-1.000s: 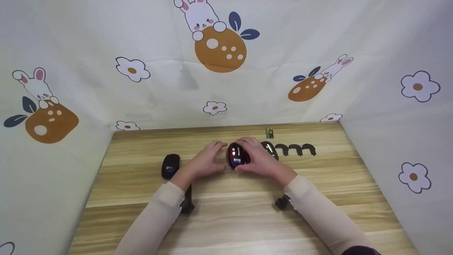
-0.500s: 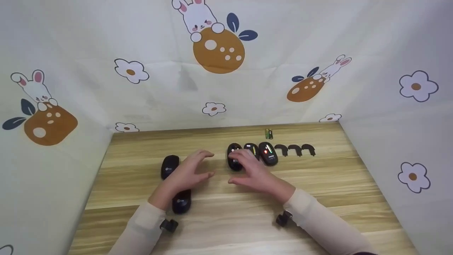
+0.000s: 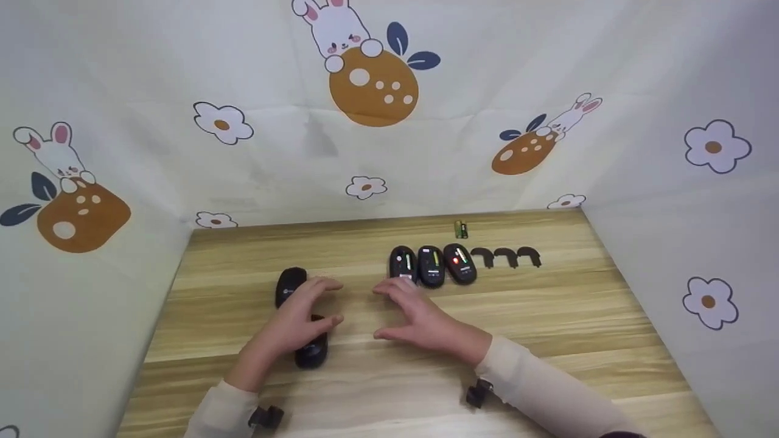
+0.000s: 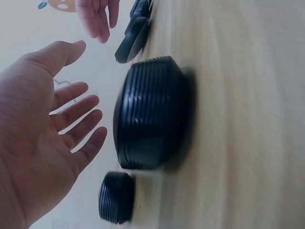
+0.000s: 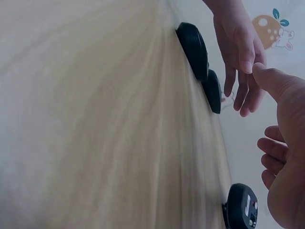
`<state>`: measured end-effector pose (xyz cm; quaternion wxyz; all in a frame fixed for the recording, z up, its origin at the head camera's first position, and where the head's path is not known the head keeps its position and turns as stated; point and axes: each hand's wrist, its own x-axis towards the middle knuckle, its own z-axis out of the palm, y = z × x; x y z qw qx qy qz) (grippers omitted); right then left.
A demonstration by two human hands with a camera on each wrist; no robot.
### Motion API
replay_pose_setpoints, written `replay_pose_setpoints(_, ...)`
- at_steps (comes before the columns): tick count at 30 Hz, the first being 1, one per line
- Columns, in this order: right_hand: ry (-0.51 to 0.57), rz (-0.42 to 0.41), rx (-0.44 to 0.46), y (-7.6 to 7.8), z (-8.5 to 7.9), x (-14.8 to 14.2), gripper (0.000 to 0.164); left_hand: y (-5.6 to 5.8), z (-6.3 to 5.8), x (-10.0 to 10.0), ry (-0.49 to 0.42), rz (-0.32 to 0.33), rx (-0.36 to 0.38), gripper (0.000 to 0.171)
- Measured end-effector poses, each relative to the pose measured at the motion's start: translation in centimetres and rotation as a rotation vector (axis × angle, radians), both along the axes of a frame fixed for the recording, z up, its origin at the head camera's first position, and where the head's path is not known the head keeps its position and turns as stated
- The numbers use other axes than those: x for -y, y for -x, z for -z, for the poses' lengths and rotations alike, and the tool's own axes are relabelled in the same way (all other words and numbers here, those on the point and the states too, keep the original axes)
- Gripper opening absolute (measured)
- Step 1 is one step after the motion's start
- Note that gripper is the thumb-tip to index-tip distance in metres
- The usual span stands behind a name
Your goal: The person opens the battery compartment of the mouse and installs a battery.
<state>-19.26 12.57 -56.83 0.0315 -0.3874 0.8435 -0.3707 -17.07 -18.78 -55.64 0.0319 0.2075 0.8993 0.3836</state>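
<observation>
My left hand [image 3: 295, 319] hovers over two upright black computer mice, the far mouse [image 3: 289, 285] and the near mouse [image 3: 311, 354], partly covering both. In the left wrist view its spread fingers stay apart from the nearer mouse [image 4: 150, 114]. My right hand [image 3: 426, 319], thumb and fingers parted around nothing, is just in front of a row of upturned mice: a left one [image 3: 401, 258], a middle one [image 3: 431, 267] and a right one [image 3: 461, 264] with a glowing red light. A yellow-green strip, probably a battery, shows in each underside. The right hand hides the left mouse's near end.
Three curved black pieces [image 3: 506, 257], like covers, lie in a row right of the upturned mice. Two small batteries [image 3: 461, 230] lie behind them near the back edge. Patterned cloth walls [image 3: 274, 170] enclose the wooden table [image 3: 389, 389] at back and sides.
Both hands have let go of the leftmost upturned mouse and drawn back toward the body, the left one also leftward. The three upturned mice and the near upright mouse have come into view.
</observation>
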Motion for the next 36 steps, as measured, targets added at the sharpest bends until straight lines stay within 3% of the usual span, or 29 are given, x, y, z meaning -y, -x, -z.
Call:
replay_pose_setpoints(9, 0.021, -0.024, 0.026, -1.1, 0.7, 1.8, 0.085, -1.7, 0.4, 1.7, -0.013, -0.025, 0.042, 0.058)
replay_pose_setpoints(15, -0.023, -0.015, 0.032, -1.7, 0.8, 3.3, 0.09, -2.4, 0.3, 2.7, 0.011, 0.016, 0.037, 0.064)
replay_pose_setpoints(27, -0.107, 0.018, 0.117, -2.7, 1.5, 6.8, 0.096, -3.6, 0.1, 4.2, 0.081, 0.049, 0.134, 0.098)
replay_pose_setpoints(36, -0.184, -0.022, 0.024, -3.4, 1.7, 9.6, 0.105, -4.0, 0.3, 4.6, 0.106, 0.113, 0.152, 0.118)
